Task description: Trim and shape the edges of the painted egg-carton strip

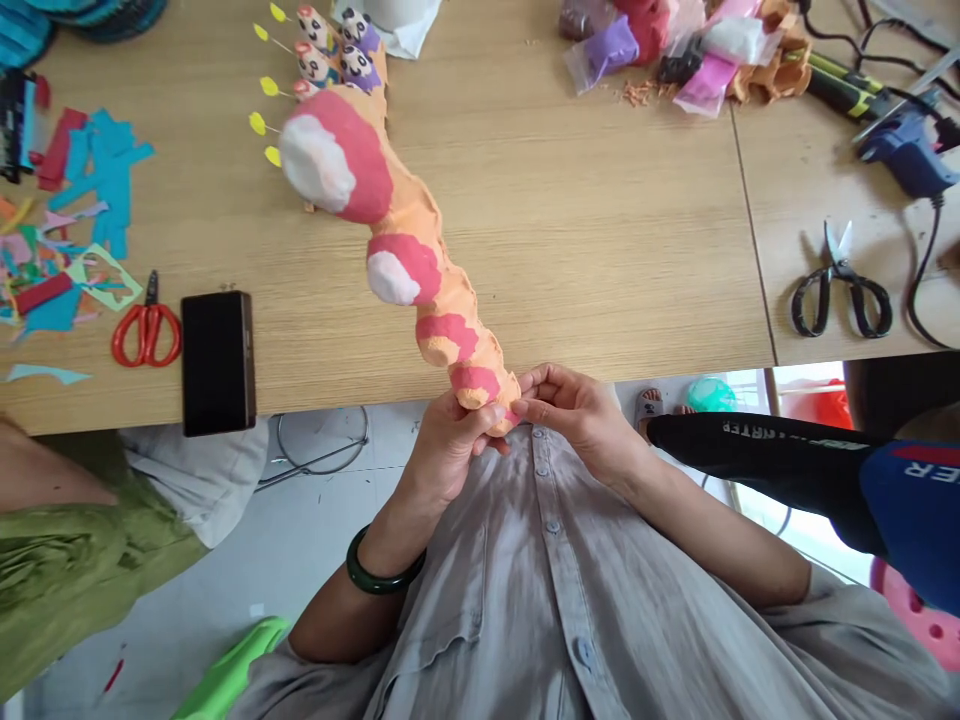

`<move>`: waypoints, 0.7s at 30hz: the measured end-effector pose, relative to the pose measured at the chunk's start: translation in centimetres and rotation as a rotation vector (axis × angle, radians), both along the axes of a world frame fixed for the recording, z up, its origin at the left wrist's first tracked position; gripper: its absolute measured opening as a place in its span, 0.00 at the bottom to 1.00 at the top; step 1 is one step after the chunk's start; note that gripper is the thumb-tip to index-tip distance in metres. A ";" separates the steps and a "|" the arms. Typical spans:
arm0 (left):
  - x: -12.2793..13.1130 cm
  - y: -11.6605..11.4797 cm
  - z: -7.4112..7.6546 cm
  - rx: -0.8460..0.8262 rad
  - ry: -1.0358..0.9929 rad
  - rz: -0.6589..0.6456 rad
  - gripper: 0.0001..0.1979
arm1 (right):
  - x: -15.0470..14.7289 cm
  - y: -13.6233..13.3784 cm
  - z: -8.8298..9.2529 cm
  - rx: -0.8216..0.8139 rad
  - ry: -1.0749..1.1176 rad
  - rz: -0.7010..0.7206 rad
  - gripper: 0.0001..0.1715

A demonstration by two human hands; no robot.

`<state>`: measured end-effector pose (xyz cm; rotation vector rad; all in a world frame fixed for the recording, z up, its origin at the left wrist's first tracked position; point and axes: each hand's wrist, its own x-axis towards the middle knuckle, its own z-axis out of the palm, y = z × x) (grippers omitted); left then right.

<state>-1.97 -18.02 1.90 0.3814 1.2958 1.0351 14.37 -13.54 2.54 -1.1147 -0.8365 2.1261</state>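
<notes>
A long orange egg-carton strip (420, 200) runs from my body up over the table, standing off its surface. Its rounded cups carry pink clay (371, 170), and the larger ones also have white clay (319, 165) on them. My left hand (442, 450) is closed around the near end, thumb on top beside the smallest cups. At that same end my right hand (566, 405) pinches the edge, where a bit of pink shows between thumb and fingers. Behind the strip's far end stand several small panda-faced figures (360, 65) on an orange base.
Red-handled scissors (146, 330), a dark phone (217, 362) and blue paper scraps (112, 175) lie at left. Bagged clay (611, 50) sits at the back right. Black-handled scissors (841, 285) and a blue glue gun (907, 150) lie right. People sit on both sides.
</notes>
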 end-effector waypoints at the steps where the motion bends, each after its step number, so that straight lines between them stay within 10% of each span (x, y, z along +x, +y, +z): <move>1: 0.0 -0.1 -0.1 -0.004 -0.003 0.008 0.15 | 0.0 -0.2 0.0 0.003 -0.001 0.000 0.22; 21: -0.2 0.4 0.4 0.131 -0.150 -0.089 0.09 | 1.0 1.2 0.0 0.015 0.034 0.077 0.17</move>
